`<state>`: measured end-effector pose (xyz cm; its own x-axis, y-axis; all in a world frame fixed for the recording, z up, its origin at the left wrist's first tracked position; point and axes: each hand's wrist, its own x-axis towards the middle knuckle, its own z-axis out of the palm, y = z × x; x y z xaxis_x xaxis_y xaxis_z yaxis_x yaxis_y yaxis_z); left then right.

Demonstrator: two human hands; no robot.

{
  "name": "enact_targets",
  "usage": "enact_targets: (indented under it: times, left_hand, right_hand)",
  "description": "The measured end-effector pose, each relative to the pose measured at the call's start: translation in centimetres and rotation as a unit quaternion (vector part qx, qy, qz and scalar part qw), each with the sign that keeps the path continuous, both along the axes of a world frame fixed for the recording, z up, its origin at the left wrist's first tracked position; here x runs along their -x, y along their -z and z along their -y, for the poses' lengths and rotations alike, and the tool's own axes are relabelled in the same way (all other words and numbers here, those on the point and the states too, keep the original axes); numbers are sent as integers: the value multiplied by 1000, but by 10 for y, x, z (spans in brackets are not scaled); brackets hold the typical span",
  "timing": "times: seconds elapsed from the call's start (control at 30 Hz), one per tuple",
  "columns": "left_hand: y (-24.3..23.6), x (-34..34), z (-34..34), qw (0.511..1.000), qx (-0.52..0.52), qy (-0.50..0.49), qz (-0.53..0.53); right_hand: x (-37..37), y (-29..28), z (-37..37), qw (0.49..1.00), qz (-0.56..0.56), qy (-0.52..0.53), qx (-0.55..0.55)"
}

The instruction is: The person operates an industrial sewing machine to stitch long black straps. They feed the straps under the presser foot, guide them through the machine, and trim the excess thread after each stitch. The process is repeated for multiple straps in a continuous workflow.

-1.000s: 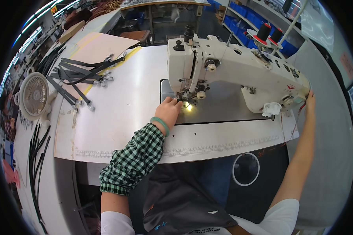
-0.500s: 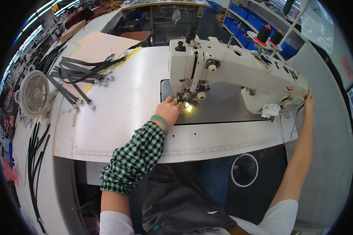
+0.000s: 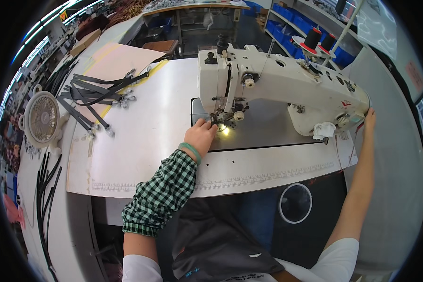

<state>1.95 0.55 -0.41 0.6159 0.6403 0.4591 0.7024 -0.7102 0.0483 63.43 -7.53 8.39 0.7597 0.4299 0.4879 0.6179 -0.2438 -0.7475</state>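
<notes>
A white sewing machine [image 3: 291, 75] stands on the table in front of me. My left hand [image 3: 201, 136], with a green bangle [image 3: 191, 151] at its wrist, has its fingers bent together beside the presser foot [image 3: 219, 123]. A small dark piece shows at the fingertips; its kind is too hidden to tell. The lit work lamp [image 3: 226, 131] shines just right of them. At the far right, my right hand [image 3: 370, 120] lies against the machine's end, where the handwheel would sit; its fingers are mostly out of sight.
Black straps with metal ends [image 3: 96, 91] lie in a pile at the left of the table. A small fan [image 3: 42, 118] and more black strips [image 3: 44, 188] are further left. Two dark thread spools [image 3: 312, 39] stand behind the machine; a white cloth scrap [image 3: 323, 131] sticks to it.
The whole view has shifted slightly. Both hands keep their places at the presser foot and the machine's right end.
</notes>
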Motion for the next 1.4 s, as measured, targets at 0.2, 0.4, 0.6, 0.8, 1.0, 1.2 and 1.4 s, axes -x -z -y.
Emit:
enact_targets:
  times: [0.2,0.4,0.6,0.8,1.0,1.2,1.4]
  left_hand:
    - [0,-10,-1,1000,26,-4,-18]
    - [-3,-6,3,998,14,-34,-54]
    - [-7,-11,3,999,13,-10,-47]
    - [-5,-7,6,998,13,-27,-50]
    - [-14,-5,7,998,20,-21,-60]
    - [-9,2,-23,996,-25,-75,-48]
    - [-6,1,-45,986,-26,-158,-41]
  right_hand:
    - [-10,27,18,993,-110,-24,-38]
    - [20,51,3,990,-1,-4,-144]
    - [0,42,11,985,0,-13,-171]
    - [28,39,5,978,-99,-33,-181]
    - [10,50,-1,970,-102,-53,-215]
    - [-79,-35,10,966,178,61,178]
    - [-83,-7,3,997,66,-20,23]
